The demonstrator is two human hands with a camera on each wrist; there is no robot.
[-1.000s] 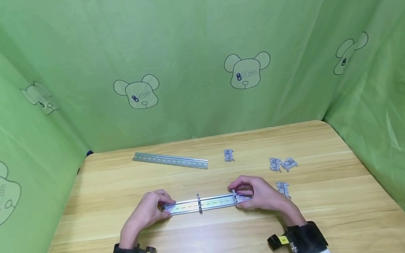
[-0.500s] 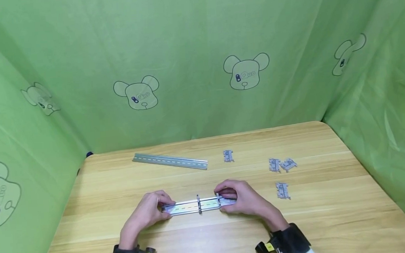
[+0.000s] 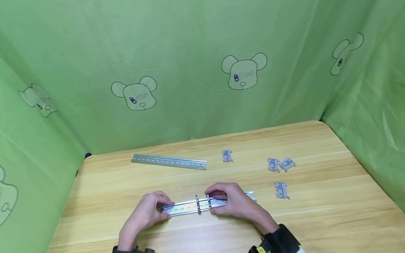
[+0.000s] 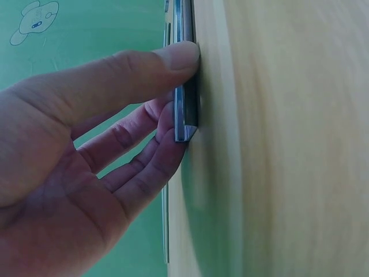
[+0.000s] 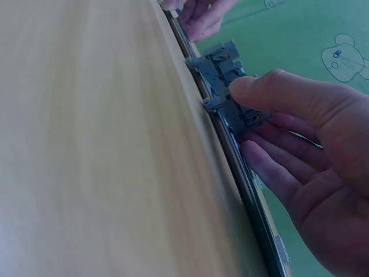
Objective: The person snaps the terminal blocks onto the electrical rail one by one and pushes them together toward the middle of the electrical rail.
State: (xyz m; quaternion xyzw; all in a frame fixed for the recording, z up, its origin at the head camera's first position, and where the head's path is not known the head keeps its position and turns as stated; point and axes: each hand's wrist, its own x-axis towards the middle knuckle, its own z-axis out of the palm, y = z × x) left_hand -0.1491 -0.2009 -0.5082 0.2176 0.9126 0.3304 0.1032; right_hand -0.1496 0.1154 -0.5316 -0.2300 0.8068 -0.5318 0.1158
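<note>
Pinching the left end of a slotted metal strip (image 3: 184, 208) between thumb and fingers of the left hand (image 3: 146, 211), with the thumb against the near edge and the other fingers curled in along the far edge. Gripping a small grey block (image 3: 209, 202) in the right hand (image 3: 236, 201), squeezed between the thumb on the near side and the fingertips on the far side, upright across that same strip. Just left of those right fingertips, between both hands, a second block (image 3: 198, 204), also upright across the strip, with a narrow gap from the held one in the head view. Out past the right fingers, to their right, the other bare end of the strip.

Farther away than the left fingers and a little to their right, slanting on the table (image 3: 204, 241), another metal strip (image 3: 169, 161). Directly beyond the right fingers, flat and well apart, a loose block (image 3: 227, 156). Beyond the same fingers and to the right, an upright-turned block (image 3: 273, 165) right beside a tilted block (image 3: 287, 164); closer in, to the right of the fingers, one more block (image 3: 281, 190). Behind everything, far beyond the fingers, a green curtain (image 3: 181, 33) printed with cartoon animal heads
</note>
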